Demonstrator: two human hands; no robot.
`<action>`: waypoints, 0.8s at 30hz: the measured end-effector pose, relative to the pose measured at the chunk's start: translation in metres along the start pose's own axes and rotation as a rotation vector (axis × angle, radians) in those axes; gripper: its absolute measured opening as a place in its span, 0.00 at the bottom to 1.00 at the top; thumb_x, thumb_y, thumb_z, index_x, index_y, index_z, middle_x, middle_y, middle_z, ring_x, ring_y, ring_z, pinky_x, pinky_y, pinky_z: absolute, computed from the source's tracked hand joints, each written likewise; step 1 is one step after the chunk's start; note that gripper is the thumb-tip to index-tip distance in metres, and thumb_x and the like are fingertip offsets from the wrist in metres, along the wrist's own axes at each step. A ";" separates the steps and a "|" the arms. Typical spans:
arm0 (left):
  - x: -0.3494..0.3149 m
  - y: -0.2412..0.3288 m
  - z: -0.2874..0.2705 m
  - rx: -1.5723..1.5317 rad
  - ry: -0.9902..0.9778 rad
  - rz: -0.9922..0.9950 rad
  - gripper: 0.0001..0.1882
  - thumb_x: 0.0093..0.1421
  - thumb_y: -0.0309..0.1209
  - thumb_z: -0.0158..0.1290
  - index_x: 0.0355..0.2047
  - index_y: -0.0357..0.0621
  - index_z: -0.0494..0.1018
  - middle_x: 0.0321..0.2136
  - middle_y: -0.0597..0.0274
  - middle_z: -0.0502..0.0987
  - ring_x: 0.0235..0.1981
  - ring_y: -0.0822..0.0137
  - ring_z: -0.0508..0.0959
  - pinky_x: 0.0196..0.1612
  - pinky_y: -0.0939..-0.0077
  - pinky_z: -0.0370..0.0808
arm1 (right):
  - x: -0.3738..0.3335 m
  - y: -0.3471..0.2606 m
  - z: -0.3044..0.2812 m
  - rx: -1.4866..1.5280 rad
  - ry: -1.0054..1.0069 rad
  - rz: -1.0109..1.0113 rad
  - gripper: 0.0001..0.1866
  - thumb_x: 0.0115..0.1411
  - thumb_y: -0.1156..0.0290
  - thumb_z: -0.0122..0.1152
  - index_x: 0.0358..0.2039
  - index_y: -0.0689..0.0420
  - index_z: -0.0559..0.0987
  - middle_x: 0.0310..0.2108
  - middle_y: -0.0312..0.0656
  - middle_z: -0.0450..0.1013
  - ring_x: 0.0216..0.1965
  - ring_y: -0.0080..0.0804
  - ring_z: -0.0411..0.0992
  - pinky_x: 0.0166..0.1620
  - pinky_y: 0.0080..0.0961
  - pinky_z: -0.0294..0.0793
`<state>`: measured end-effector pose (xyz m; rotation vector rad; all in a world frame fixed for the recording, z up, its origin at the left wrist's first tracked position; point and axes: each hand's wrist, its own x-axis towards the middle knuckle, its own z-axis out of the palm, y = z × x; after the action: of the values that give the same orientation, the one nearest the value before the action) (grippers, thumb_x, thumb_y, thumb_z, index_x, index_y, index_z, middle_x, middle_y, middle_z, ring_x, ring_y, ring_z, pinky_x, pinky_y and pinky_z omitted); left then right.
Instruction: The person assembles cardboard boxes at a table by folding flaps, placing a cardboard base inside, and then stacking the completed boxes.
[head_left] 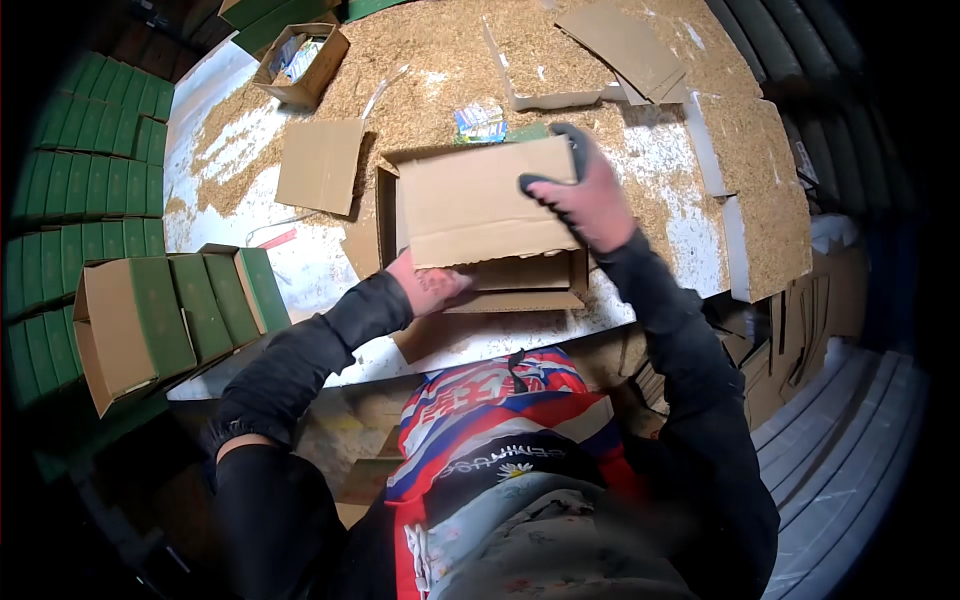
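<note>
A flat brown cardboard sheet (480,205) lies tilted over an open cardboard box (545,300), covering most of its opening. My right hand (595,200), in a pink glove with dark fingertips, grips the sheet by its right end, thumb over the top face. At the box's near left corner, my left hand (430,287) is closed on the box rim, just under the sheet's near edge. Its fingers are partly hidden. Behind the box lie colourful printed packets (480,123). Most of the box's inside is hidden by the sheet.
Wood shavings (430,40) cover much of the white table (300,285). A small carton with packets (300,65) stands far left, near a loose cardboard piece (320,165). Green boxes (165,310) are stacked at left. Flat cardboard sheets (625,50) lie far right.
</note>
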<state>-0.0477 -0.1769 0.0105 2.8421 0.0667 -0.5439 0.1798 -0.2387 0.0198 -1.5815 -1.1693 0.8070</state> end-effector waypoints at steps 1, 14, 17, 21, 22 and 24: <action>0.002 -0.001 0.009 -0.100 -0.091 -0.071 0.12 0.54 0.38 0.43 0.31 0.45 0.72 0.33 0.60 0.73 0.35 0.62 0.73 0.36 0.70 0.70 | 0.001 0.018 0.013 -0.363 -0.041 -0.007 0.40 0.42 0.67 0.66 0.52 0.65 0.56 0.40 0.49 0.65 0.37 0.39 0.69 0.37 0.28 0.71; -0.052 -0.054 0.116 -1.826 0.918 -0.507 0.32 0.56 0.45 0.48 0.52 0.33 0.57 0.41 0.55 0.71 0.42 0.65 0.71 0.38 0.77 0.69 | -0.060 0.166 -0.051 -0.053 -0.104 0.308 0.35 0.50 0.68 0.57 0.56 0.60 0.54 0.48 0.47 0.60 0.46 0.31 0.64 0.44 0.27 0.68; 0.003 -0.018 0.087 -0.915 0.698 -0.749 0.36 0.46 0.39 0.58 0.50 0.33 0.56 0.39 0.53 0.72 0.41 0.62 0.72 0.43 0.71 0.69 | -0.057 0.195 0.004 -0.487 -0.038 0.145 0.44 0.46 0.56 0.62 0.56 0.64 0.51 0.49 0.59 0.57 0.51 0.52 0.54 0.55 0.37 0.52; -0.026 -0.026 0.118 -1.234 0.902 -0.876 0.35 0.43 0.37 0.61 0.48 0.32 0.59 0.40 0.50 0.72 0.42 0.61 0.72 0.47 0.71 0.66 | -0.046 0.121 0.033 0.274 -0.185 0.328 0.47 0.47 0.68 0.62 0.59 0.63 0.42 0.47 0.44 0.61 0.48 0.30 0.61 0.51 0.26 0.62; -0.040 -0.025 0.118 -1.332 1.031 -0.875 0.34 0.43 0.36 0.60 0.48 0.32 0.60 0.41 0.49 0.71 0.43 0.61 0.71 0.48 0.72 0.65 | -0.043 0.077 0.045 0.364 -0.182 0.380 0.42 0.47 0.73 0.59 0.58 0.62 0.46 0.45 0.44 0.64 0.44 0.30 0.66 0.46 0.23 0.67; -0.090 -0.027 0.140 -1.197 1.283 -0.805 0.33 0.45 0.35 0.59 0.48 0.32 0.60 0.42 0.48 0.71 0.45 0.62 0.69 0.49 0.73 0.63 | -0.032 0.046 0.035 0.611 -0.088 0.329 0.28 0.52 0.70 0.52 0.54 0.62 0.58 0.44 0.44 0.66 0.43 0.33 0.68 0.47 0.26 0.69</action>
<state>-0.1841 -0.1854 -0.0881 1.4224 1.2377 0.9612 0.1521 -0.2613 -0.0358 -1.2367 -0.6281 1.3147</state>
